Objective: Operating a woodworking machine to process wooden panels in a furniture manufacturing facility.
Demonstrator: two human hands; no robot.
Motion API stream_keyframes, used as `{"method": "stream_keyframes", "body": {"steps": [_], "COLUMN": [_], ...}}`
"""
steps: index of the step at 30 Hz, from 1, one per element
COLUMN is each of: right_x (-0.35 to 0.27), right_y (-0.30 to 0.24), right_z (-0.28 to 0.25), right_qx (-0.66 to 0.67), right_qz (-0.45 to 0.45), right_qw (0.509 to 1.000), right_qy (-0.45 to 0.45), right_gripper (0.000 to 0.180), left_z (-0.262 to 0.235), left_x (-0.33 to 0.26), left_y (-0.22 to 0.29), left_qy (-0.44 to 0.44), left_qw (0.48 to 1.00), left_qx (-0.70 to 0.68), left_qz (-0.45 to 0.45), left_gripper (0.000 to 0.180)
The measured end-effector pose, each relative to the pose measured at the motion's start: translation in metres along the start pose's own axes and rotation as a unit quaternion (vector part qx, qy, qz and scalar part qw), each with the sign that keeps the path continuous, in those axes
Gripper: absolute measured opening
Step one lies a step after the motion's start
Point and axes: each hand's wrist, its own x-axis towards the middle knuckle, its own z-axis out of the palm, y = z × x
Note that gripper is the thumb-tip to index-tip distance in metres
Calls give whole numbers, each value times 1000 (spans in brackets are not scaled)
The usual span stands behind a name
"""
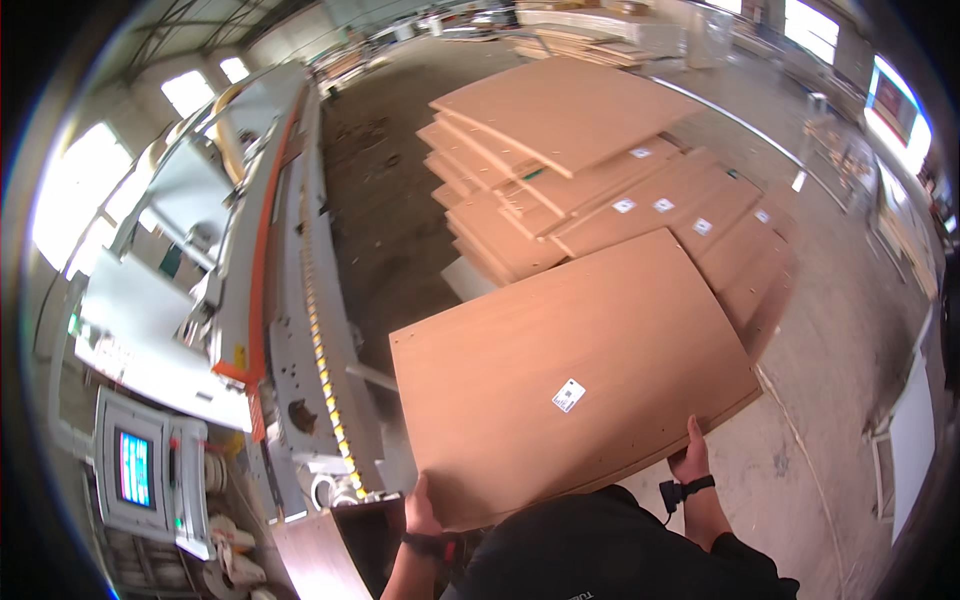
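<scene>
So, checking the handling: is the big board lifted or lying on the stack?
Lifted: the wood panel is gripped by left hand and right hand.

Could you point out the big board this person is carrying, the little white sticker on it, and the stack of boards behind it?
Board (540, 370): head view, middle of its brown face.
Sticker (568, 395): head view, centre of the white label.
Stack of boards (560, 120): head view, face of the top sheet.

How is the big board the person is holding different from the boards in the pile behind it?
The held board is up in the air, gripped by the left hand and right hand; the pile lies on its own, untouched. The held board is single, while the pile holds many boards fanned out crookedly. They share the same light brown colour, and several carry a small white sticker.
</scene>
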Motion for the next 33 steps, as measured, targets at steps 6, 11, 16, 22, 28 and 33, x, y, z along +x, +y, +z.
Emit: {"method": "stream_keyframes", "body": {"steps": [6,11,16,22,28,33], "right_x": [-6,-16,6,42,55,76], "right_y": [69,123,164,240,321,403], "right_z": [14,36,79,118,184,228], "right_qx": [-15,-61,-155,-228,-311,-428], "right_qz": [100,217,289,347,412,429], "right_qw": [993,965,923,863,808,751], "right_qy": [-59,-132,-203,-289,-285,-263], "right_gripper": [53,61,60,60,50,43], "left_z": [-76,-177,-248,-277,-272,-260], "left_x": [-18,-38,-81,-133,-170,-177], "left_y": [12,0,-37,-103,-170,-209], "left_qy": [179,225,300,402,488,537], "left_qw": [978,966,943,896,822,772], "left_qx": [44,22,-4,-135,-252,-309], "left_qz": [99,129,143,130,149,141], "left_gripper": [34,36,37,35,36,41]}}
